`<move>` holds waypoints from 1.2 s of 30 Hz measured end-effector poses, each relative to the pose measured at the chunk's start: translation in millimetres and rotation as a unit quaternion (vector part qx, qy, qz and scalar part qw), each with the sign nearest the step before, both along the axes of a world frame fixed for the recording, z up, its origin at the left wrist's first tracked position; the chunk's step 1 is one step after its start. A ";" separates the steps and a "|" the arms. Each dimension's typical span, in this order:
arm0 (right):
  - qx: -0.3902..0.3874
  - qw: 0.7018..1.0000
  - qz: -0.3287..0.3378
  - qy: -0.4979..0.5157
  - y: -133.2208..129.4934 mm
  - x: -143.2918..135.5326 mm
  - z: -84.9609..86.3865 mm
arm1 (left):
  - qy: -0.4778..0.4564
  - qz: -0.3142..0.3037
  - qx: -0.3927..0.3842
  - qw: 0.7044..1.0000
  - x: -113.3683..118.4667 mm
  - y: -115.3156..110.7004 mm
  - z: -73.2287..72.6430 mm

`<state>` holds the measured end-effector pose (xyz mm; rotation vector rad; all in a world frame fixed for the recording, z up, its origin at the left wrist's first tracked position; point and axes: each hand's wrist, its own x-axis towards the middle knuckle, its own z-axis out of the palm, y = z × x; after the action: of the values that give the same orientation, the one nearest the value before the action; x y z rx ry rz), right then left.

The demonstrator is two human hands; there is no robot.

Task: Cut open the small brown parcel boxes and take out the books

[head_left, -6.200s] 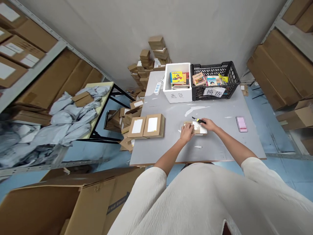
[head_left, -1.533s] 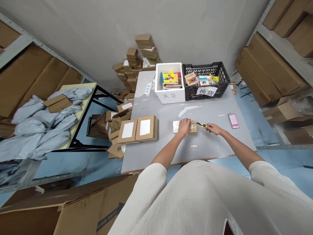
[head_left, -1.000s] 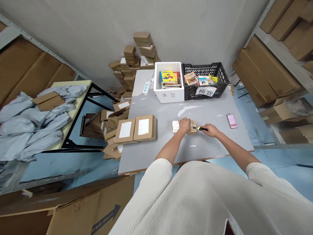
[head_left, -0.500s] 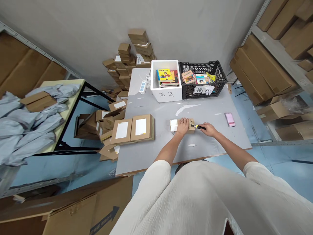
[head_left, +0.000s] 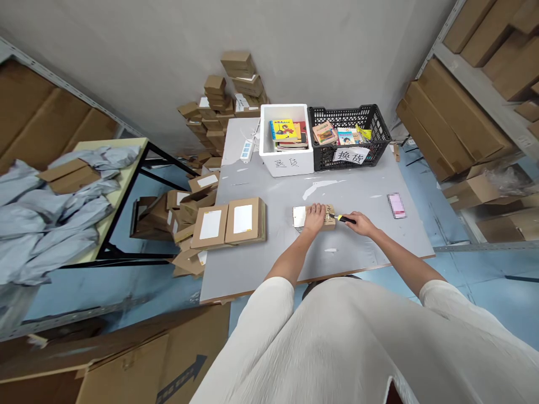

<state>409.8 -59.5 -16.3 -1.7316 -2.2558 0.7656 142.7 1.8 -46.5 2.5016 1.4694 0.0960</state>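
Observation:
A small cardboard box with a white label on its left part lies on the grey table. My left hand is laid across its middle, fingers over the far edge, holding it in place. In my right hand is a yellow-and-black utility knife, gripped by its handle. The knife points left, its tip at the box's right end; whether the blade is in the cardboard I cannot tell.
Two labelled cardboard boxes sit at the table's left. Along the back stand a white bin and a black crate, both with books. A power strip lies left of the bin. A pixelated pink item is at the right.
The knife and my right hand have shifted very slightly at the box's right end. My left hand stays on the box.

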 end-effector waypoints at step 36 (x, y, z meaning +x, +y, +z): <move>-0.006 0.999 0.010 -0.051 7.1 1.6 -4.6 | -0.030 0.017 -0.037 0.999 -4.7 -8.0 10.1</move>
<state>411.4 -52.4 -20.9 -1.7961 -2.3424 0.7113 138.0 -6.2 -36.5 2.3943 1.4654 0.1179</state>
